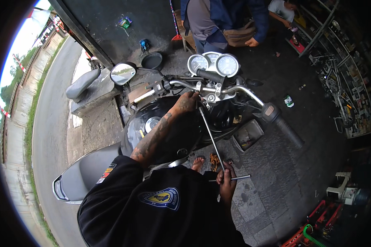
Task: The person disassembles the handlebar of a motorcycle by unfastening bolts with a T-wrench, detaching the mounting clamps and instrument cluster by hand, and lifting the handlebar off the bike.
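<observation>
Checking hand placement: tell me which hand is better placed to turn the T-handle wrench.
Probably the right hand: it grips the T-handle wrench at its crossbar, while the left hand is up by the handlebar clamp.

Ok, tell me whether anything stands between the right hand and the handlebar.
Only the wrench in the right hand and the left hand, at the wrench's far end by the handlebar, lie between; nothing else visible is in the way.

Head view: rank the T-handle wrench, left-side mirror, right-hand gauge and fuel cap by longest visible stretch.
Largest to smallest:
1. T-handle wrench
2. Left-side mirror and right-hand gauge, too alike to rank
3. Fuel cap
</observation>
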Demonstrator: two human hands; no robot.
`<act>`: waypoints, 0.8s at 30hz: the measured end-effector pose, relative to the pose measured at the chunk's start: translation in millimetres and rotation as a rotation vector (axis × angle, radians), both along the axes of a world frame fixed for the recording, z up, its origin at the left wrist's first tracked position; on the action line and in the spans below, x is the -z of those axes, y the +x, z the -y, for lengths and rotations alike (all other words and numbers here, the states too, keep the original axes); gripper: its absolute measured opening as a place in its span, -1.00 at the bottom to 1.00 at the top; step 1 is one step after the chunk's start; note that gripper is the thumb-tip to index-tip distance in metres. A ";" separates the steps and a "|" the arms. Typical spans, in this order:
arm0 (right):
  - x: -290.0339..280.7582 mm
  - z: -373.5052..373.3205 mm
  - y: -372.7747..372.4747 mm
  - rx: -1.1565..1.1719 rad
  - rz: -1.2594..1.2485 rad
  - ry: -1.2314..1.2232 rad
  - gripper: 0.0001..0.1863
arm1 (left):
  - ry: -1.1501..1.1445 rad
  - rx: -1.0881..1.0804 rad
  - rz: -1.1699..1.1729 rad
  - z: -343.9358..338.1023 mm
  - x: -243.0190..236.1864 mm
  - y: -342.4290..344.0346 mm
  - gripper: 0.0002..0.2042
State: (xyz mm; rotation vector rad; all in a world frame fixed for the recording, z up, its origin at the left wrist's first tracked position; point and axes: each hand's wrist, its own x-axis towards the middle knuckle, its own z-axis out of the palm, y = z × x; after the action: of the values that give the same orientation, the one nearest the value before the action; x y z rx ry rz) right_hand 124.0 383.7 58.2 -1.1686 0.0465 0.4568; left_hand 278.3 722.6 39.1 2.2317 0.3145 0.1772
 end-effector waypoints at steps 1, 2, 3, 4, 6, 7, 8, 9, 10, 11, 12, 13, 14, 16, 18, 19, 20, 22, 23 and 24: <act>4.6 1.3 -6.4 -0.017 0.014 -0.001 -0.66 | -0.081 -0.052 -0.107 14.5 -27.5 -0.3 -0.56; 9.1 0.1 -10.8 -0.019 -0.002 0.003 -0.66 | -0.157 -0.081 -0.116 17.9 -32.5 -0.1 -0.55; 13.9 -1.5 -14.1 -0.001 0.007 0.021 -0.67 | -0.116 -0.078 -0.124 17.9 -35.6 0.7 -0.55; 17.9 -1.9 -17.8 0.019 0.017 0.039 -0.66 | -0.075 -0.072 -0.132 16.8 -36.3 0.2 -0.55; 18.8 -3.6 -20.1 0.028 0.012 0.057 -0.67 | -0.074 -0.067 -0.117 11.6 -30.5 -0.4 -0.54; 18.9 -5.1 -21.3 0.024 0.027 0.047 -0.67 | -0.076 -0.062 -0.091 9.6 -27.8 -1.4 -0.54; 19.2 -5.2 -21.2 0.022 0.045 0.035 -0.66 | -0.076 -0.056 -0.093 8.8 -25.7 -1.4 -0.54; 19.4 -5.2 -21.7 0.028 0.046 0.034 -0.66 | -0.074 -0.040 -0.072 7.5 -24.1 -1.7 -0.54; 19.2 -5.7 -22.3 0.025 0.046 0.035 -0.66 | -0.072 -0.024 -0.050 7.2 -22.5 -1.1 -0.54; 19.0 -5.2 -22.8 0.025 0.047 0.035 -0.66 | -0.145 -0.063 -0.068 13.4 -28.8 -1.1 -0.54; 18.4 -5.9 -24.0 0.026 0.050 0.034 -0.66 | -0.147 -0.062 -0.065 8.4 -20.1 -2.0 -0.54; 18.1 -7.7 -24.3 0.003 0.067 0.010 -0.65 | -0.027 -0.019 0.000 -1.4 -5.1 -3.2 -0.54; 19.8 -10.8 -21.1 -0.013 0.087 -0.012 -0.65 | 0.096 0.031 0.068 -3.6 -7.9 0.4 -0.54; 22.9 -13.0 -20.4 -0.034 0.106 0.004 -0.65 | -0.135 -0.028 -0.046 3.6 -8.9 0.3 -0.56; 28.0 -22.5 -22.9 -0.049 0.190 0.039 -0.65 | -0.141 -0.044 -0.008 7.1 -8.3 -1.9 -0.58; 35.3 -25.7 -23.1 -0.051 0.266 -0.006 -0.67 | -0.183 -0.043 -0.084 9.2 -13.7 -1.8 -0.59; 37.4 -24.8 -23.8 -0.051 0.269 -0.006 -0.67 | -0.183 -0.043 -0.080 11.6 -21.3 -4.7 -0.59; 42.7 -20.6 -21.7 -0.046 0.118 -0.068 -0.72 | -0.161 -0.006 -0.077 12.7 -28.2 -6.7 -0.59; 28.3 -21.5 -11.0 -0.032 0.068 -0.066 -0.76 | -0.158 0.004 -0.022 8.3 -22.9 -9.8 -0.59; 19.8 -20.9 -5.5 -0.036 0.063 -0.072 -0.76 | -0.165 0.000 -0.027 7.1 -18.5 -9.3 -0.59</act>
State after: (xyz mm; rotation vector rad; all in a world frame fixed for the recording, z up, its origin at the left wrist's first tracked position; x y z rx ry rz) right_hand 118.5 404.6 38.4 -1.2559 -0.0125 0.4525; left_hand 269.0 715.5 57.6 2.0727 0.3316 0.1169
